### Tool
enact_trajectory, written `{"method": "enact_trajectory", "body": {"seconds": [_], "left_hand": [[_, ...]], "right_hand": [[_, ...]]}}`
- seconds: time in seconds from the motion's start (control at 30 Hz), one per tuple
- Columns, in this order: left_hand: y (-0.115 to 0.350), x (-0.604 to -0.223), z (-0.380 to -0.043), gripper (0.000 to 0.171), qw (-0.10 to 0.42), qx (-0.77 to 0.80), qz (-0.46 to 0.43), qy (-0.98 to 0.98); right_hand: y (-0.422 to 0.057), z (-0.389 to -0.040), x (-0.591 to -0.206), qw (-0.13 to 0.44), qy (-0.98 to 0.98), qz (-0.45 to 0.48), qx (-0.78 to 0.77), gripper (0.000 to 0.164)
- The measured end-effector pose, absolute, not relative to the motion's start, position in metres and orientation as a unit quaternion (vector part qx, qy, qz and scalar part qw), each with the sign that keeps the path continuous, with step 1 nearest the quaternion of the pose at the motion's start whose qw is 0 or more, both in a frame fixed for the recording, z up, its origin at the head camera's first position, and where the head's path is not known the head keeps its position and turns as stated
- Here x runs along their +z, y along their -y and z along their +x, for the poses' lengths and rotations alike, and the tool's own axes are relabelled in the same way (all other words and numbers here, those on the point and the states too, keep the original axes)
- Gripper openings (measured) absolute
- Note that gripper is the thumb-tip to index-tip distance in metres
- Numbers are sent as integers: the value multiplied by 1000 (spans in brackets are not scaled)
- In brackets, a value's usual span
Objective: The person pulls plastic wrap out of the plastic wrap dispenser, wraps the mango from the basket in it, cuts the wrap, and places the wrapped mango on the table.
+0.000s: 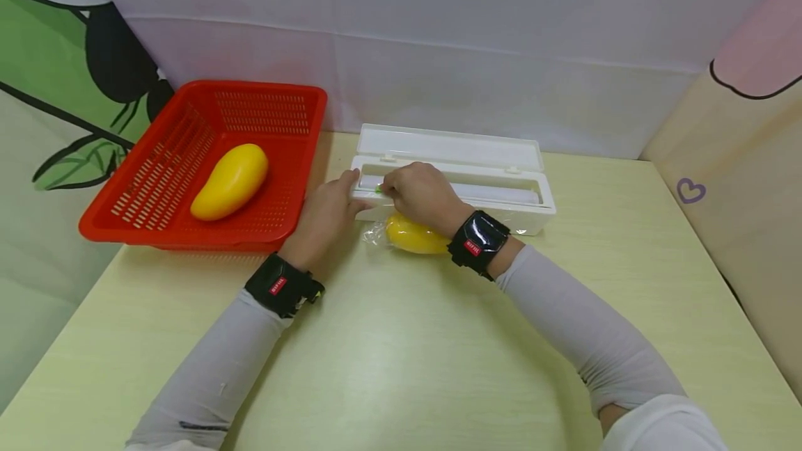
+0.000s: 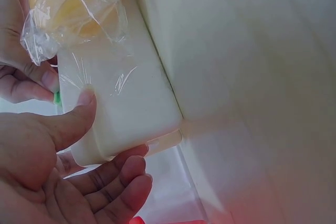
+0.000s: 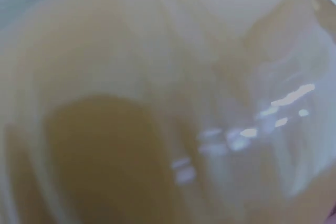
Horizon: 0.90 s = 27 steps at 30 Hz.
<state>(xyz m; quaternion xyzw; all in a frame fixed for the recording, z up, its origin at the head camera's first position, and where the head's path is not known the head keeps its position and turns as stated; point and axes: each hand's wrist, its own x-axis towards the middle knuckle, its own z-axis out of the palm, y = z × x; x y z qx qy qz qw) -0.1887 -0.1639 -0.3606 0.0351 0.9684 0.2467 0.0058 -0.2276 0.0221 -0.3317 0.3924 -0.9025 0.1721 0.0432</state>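
A white cling film dispenser [image 1: 526, 218] stands on the table with its lid raised and a roll inside. My left hand [image 1: 328, 211] grips its left end, the thumb [image 2: 86, 97] pressing film against the front wall and the fingers around the end. My right hand [image 1: 421, 193] pinches a small green slide cutter [image 1: 379, 188] at the left of the dispenser's front edge. In front of the dispenser, under my right hand, lies a yellow mango [image 1: 413, 235] in clear film [image 2: 79, 9], partly hidden. The right wrist view is blurred, filled by a shiny yellowish surface close to the lens.
Left of the dispenser stands a red plastic basket [image 1: 294, 211] with a second yellow mango [image 1: 230, 182] in it. Behind the table [image 1: 388, 367] hangs a pale cloth backdrop [image 1: 438, 82], with printed cloth on both sides.
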Motion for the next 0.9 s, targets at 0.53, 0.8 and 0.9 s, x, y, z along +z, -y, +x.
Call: {"method": "enact_trajectory", "body": {"seconds": [0.53,0.8,0.9], "left_hand": [[166,-362,-188,67,-18,243,52,-968],[167,-363,-188,69,-21,247,57,-967],[167,-364,-189,69,-20,244,56,-968]], "right_hand": [[-31,-228,-334,47,903,390,176,17],[-35,-227,-335,45,902,389,184,17],[-36,-227,-337,48,901,388,187,17]]}}
